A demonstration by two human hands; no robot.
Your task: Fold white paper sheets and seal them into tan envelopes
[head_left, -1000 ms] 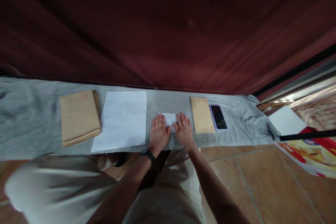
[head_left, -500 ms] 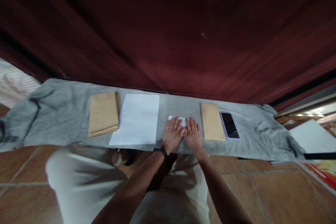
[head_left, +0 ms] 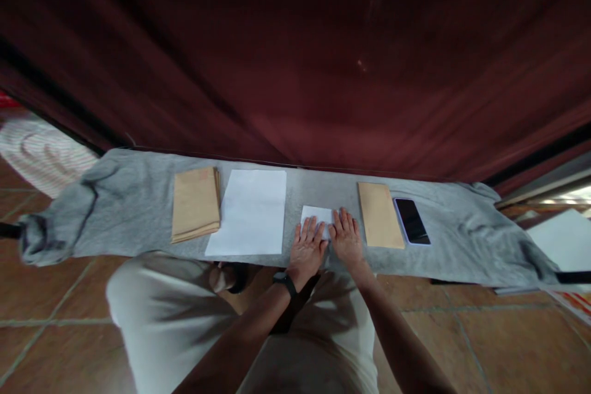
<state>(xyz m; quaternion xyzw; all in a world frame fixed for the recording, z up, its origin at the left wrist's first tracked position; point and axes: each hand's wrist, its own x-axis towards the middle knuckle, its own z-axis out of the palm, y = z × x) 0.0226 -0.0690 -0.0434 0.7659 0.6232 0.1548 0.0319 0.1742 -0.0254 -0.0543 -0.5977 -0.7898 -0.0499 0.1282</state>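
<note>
A small piece of white paper [head_left: 316,213], seemingly folded, lies on the grey cloth in front of me. My left hand [head_left: 307,249] rests flat over its near left part, fingers stretched out. My right hand [head_left: 346,239] lies flat at its right side, fingers also extended, with the fingertips on or beside the paper's right edge. Both palms face down, and the near part of the paper is hidden beneath them. Left of my hands are larger white sheets [head_left: 252,212]. To the right lies a single brown envelope [head_left: 381,215].
A stack of brown envelopes [head_left: 196,203] lies left of the white sheets, touching or overlapping their edge. A phone [head_left: 412,221] with a dark screen lies right of the single envelope. The grey cloth [head_left: 466,234] covers a narrow bench against a dark red curtain-like surface [head_left: 295,74].
My left hand has slid toward me on the small paper, so more of its far part shows. The right hand has stayed near its right edge. The whole view has shifted slightly.
</note>
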